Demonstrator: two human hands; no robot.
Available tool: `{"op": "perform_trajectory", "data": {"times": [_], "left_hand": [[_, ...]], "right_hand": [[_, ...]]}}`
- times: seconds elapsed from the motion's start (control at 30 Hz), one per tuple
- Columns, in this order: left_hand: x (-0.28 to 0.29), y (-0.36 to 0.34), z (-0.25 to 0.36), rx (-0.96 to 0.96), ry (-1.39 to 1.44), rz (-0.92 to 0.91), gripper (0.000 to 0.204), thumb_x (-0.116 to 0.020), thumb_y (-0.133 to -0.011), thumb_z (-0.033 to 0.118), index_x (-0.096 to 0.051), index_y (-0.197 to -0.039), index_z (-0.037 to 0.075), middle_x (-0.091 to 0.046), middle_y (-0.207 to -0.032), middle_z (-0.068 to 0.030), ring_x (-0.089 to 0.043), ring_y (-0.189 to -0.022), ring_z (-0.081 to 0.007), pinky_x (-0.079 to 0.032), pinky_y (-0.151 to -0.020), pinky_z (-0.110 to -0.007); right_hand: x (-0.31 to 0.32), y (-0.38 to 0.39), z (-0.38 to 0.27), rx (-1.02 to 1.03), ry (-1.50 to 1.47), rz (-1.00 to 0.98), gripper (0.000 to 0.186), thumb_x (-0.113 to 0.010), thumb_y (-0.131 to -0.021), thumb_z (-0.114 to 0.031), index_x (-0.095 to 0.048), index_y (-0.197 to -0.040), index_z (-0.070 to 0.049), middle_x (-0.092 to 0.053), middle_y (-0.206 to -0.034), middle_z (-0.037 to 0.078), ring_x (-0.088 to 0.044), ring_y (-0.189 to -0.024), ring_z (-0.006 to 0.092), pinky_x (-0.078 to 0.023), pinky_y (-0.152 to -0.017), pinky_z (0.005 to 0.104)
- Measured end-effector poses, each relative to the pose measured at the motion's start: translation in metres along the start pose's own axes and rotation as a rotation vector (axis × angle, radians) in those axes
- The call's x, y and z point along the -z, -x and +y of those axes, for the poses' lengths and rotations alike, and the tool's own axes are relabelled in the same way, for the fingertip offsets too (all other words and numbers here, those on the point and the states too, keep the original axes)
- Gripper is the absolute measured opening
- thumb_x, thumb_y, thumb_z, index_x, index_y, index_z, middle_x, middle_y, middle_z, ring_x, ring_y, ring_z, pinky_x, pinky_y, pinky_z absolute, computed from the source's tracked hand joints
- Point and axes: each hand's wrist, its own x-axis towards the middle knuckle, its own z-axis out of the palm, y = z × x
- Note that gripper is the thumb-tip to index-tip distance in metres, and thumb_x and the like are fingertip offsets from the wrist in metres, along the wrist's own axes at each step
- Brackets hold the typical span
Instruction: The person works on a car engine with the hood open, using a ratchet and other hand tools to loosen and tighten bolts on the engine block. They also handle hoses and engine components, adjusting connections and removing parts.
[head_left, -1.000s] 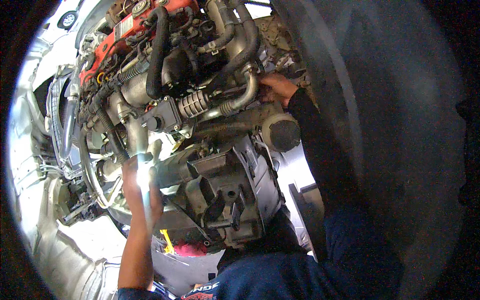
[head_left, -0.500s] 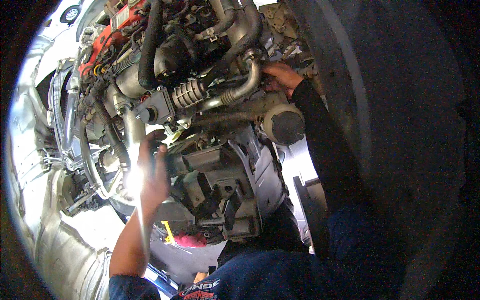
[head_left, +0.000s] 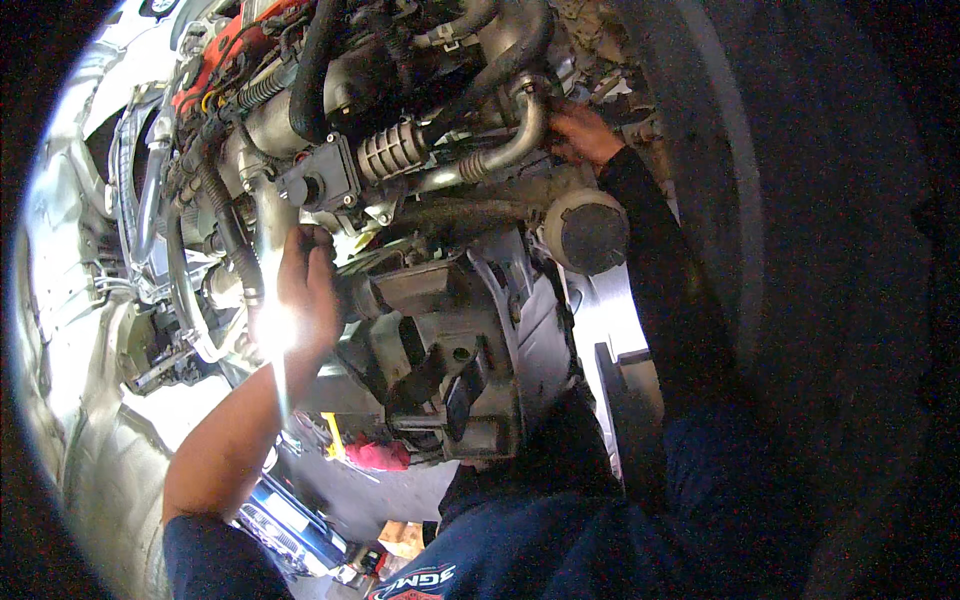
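Observation:
My left hand [head_left: 308, 290] is raised beside a metal pipe [head_left: 272, 215] on the engine, its fingers bent inward. A glaring white light [head_left: 278, 325] overlaps its edge, and whatever lies in the fingers is hidden. Further up and to the right, my right hand [head_left: 587, 135] reaches in behind a bent metal pipe [head_left: 535, 125] with a ribbed section. Its fingers curl, and their tips disappear among dark parts. Below that hand sits a round grey canister [head_left: 590, 235]. Between the hands are a black housing [head_left: 325, 180] and a ribbed cylinder [head_left: 393, 150].
A large dark casing with brackets [head_left: 440, 330] hangs beneath the pipes. Pale bodywork [head_left: 70, 400] curves along the left; a dark panel [head_left: 810, 250] fills the right. A red cover [head_left: 225, 45] tops the engine. Lower down appear a pink cloth-like item [head_left: 378, 456] and a blue object [head_left: 290, 520].
My left hand has moved up along the pipe, its elbow swinging left, and the glare has risen with it. The view has shifted a little; my right hand stays behind the bent pipe.

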Motion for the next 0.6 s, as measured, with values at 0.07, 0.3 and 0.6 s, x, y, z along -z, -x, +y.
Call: {"op": "perform_trajectory", "data": {"times": [0.07,0.3,0.6], "left_hand": [[-0.001,0.001,0.0,0.029,-0.003,-0.029,0.052,-0.047,-0.11,0.026,-0.046,-0.15,-0.007,-0.061,-0.142,-0.025,-0.056,-0.134,-0.0355,-0.04,-0.115,-0.039],[-0.009,-0.004,-0.004,0.101,0.036,-0.008,0.051,-0.047,-0.109,0.023,-0.047,-0.149,-0.008,-0.06,-0.142,-0.0257,-0.056,-0.134,-0.036,-0.039,-0.116,-0.039],[-0.015,-0.002,-0.016,0.013,0.014,0.08,0.048,-0.044,-0.106,0.016,-0.047,-0.148,-0.006,-0.064,-0.134,-0.0223,-0.061,-0.123,-0.0323,-0.044,-0.109,-0.039]], "right_hand": [[-0.001,0.001,0.002,0.078,0.016,0.039,0.042,-0.067,-0.099,-0.035,-0.067,-0.133,-0.012,-0.071,-0.118,0.002,-0.065,-0.099,0.0138,-0.054,-0.078,0.0314],[0.002,-0.001,0.012,0.062,-0.165,0.006,0.044,-0.065,-0.101,-0.033,-0.065,-0.138,-0.011,-0.07,-0.122,0.004,-0.068,-0.1,0.0175,-0.057,-0.081,0.0335],[-0.004,-0.008,0.022,0.36,-0.091,0.043,0.035,-0.062,-0.103,-0.026,-0.068,-0.131,-0.006,-0.075,-0.119,0.009,-0.069,-0.101,0.0226,-0.056,-0.089,0.0387]]}}
